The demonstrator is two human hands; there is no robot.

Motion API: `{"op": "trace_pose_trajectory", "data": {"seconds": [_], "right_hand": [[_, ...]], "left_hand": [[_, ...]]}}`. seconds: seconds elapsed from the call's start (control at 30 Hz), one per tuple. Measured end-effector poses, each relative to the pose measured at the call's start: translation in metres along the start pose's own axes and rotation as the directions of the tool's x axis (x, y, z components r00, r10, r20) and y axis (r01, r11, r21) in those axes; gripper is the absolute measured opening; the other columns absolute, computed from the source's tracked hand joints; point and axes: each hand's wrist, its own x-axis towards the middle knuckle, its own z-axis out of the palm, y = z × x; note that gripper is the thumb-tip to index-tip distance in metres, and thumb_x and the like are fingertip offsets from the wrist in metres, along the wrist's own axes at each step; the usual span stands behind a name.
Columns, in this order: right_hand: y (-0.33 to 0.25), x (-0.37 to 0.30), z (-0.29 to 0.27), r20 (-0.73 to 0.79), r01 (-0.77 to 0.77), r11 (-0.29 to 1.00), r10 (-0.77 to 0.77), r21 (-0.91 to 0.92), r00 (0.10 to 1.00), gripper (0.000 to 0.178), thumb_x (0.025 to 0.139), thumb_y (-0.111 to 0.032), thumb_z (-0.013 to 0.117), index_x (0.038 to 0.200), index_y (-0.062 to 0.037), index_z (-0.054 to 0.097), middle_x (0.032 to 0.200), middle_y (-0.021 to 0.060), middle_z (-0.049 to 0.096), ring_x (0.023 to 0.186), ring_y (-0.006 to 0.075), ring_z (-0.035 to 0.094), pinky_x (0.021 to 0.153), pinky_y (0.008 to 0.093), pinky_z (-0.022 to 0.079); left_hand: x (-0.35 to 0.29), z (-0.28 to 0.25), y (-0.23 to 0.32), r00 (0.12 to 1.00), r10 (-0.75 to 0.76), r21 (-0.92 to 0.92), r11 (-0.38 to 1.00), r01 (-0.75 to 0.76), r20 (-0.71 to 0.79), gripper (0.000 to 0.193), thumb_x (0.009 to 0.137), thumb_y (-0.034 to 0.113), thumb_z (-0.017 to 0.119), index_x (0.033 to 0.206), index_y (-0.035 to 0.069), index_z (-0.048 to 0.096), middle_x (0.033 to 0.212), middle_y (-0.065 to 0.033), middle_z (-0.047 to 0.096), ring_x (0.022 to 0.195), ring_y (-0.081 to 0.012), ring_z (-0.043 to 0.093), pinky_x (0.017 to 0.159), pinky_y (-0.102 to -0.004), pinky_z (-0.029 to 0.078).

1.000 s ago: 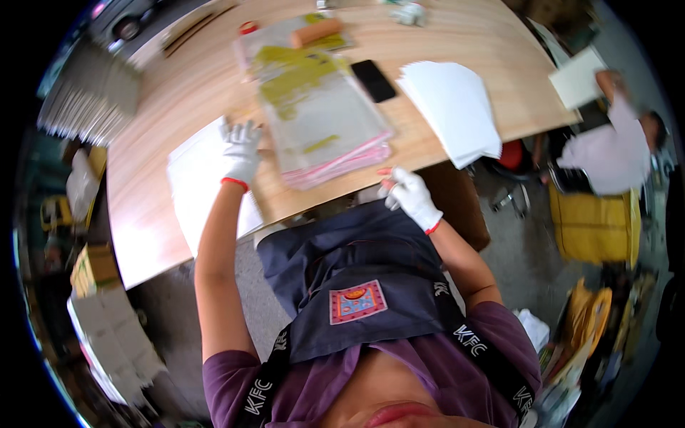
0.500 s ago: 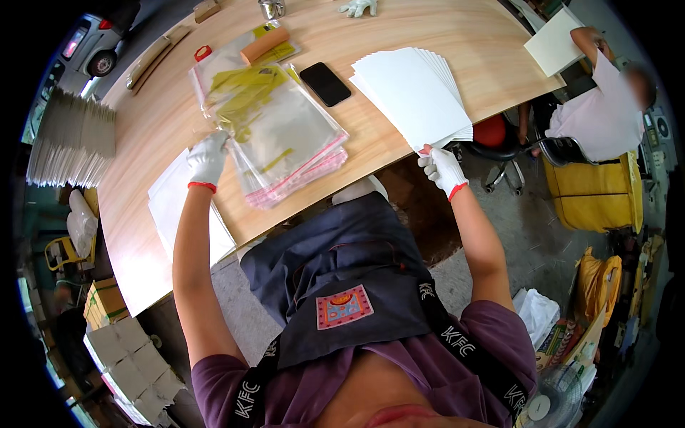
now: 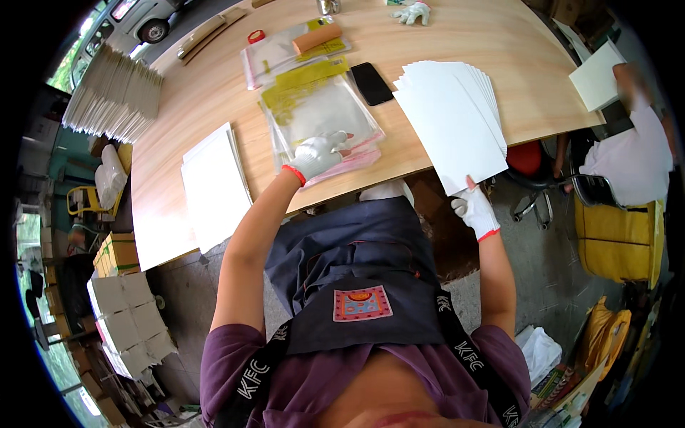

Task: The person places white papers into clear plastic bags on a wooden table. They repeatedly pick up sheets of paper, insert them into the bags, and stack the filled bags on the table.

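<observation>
My left hand [image 3: 319, 155], in a white glove with a red cuff and bare fingertips, lies over a stack of clear plastic bags [image 3: 314, 107]. Its thumb and forefinger are apart near the bags' pink-striped end. My right hand [image 3: 474, 208], gloved the same way, pinches the near edge of a white sheet [image 3: 446, 128]. That sheet tops a fanned stack of white sheets [image 3: 492, 107] and sticks out past the table's front edge. The thumb is on top and the other fingers are curled below.
A black phone [image 3: 372, 83] lies between bags and sheets. More white sheets [image 3: 214, 171] lie at the left, below a tall paper stack [image 3: 114, 93]. Farther back are an orange-brown roll [image 3: 317, 39] and a loose glove [image 3: 412, 13]. Another person [image 3: 628, 160] sits at the right.
My left hand has moved right, from the bags' left side onto their near end. The bags' yellow part now lies flatter. My right hand has drawn the top sheet toward me. The view has shifted.
</observation>
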Motion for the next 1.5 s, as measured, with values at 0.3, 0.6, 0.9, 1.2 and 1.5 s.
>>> {"op": "trace_pose_trajectory", "data": {"seconds": [0.3, 0.6, 0.9, 1.2, 1.5], "right_hand": [[-0.041, 0.004, -0.028, -0.064, 0.434, 0.876, -0.431, 0.211, 0.9, 0.011, 0.09, -0.011, 0.054, 0.1, -0.0083, 0.054, 0.072, 0.002, 0.058, 0.035, 0.0064, 0.035, 0.028, 0.0201, 0.026], [0.019, -0.085, 0.075, 0.219, 0.297, 0.955, -0.292, 0.01, 0.931, 0.046, 0.082, -0.013, 0.055, 0.124, 0.0043, 0.046, 0.095, 0.0094, 0.064, 0.045, 0.0074, 0.054, 0.033, 0.0171, 0.038], [0.095, -0.067, 0.092, 0.039, 0.274, 0.949, -0.283, 0.159, 0.958, 0.029, 0.085, -0.01, 0.054, 0.113, -0.004, 0.051, 0.072, 0.0047, 0.058, 0.042, 0.0106, 0.048, 0.035, 0.0228, 0.036], [0.092, -0.078, 0.099, 0.134, 0.184, 0.939, -0.231, 0.292, 0.964, 0.028, 0.091, -0.008, 0.05, 0.118, -0.0027, 0.052, 0.113, 0.009, 0.058, 0.105, 0.0179, 0.057, 0.09, 0.031, 0.048], [0.102, -0.09, 0.119, 0.136, 0.227, 0.949, -0.26, 0.218, 0.956, 0.031, 0.091, -0.01, 0.05, 0.121, -0.0041, 0.049, 0.107, 0.0055, 0.058, 0.093, 0.013, 0.059, 0.073, 0.0248, 0.05]], "left_hand": [[-0.029, -0.013, -0.031, 0.971, -0.202, 0.437, 0.867, 0.239, -0.131, 0.029, 0.079, 0.018, 0.061, 0.108, 0.021, 0.059, 0.115, -0.0057, 0.057, 0.099, -0.0314, 0.06, 0.076, -0.0437, 0.052], [-0.019, -0.01, -0.063, 0.952, -0.168, 0.343, 0.905, 0.251, -0.255, 0.028, 0.077, 0.008, 0.056, 0.101, 0.019, 0.062, 0.106, -0.0063, 0.06, 0.095, -0.0322, 0.06, 0.074, -0.0419, 0.052], [-0.038, -0.006, -0.065, 0.888, -0.078, 0.245, 0.947, 0.209, -0.454, 0.029, 0.076, 0.003, 0.051, 0.098, 0.016, 0.064, 0.099, -0.0067, 0.062, 0.088, -0.0298, 0.06, 0.073, -0.0394, 0.05], [-0.047, -0.039, -0.046, 0.95, 0.018, -0.201, 0.976, -0.084, -0.313, 0.039, 0.075, -0.004, 0.046, 0.105, 0.013, 0.063, 0.088, -0.0078, 0.059, 0.075, -0.0263, 0.058, 0.068, -0.0343, 0.049], [-0.08, -0.016, -0.023, 0.806, 0.082, 0.144, 0.99, 0.005, -0.587, 0.045, 0.069, -0.008, 0.051, 0.106, 0.014, 0.062, 0.091, -0.0056, 0.059, 0.077, -0.025, 0.06, 0.065, -0.0351, 0.049]]}}
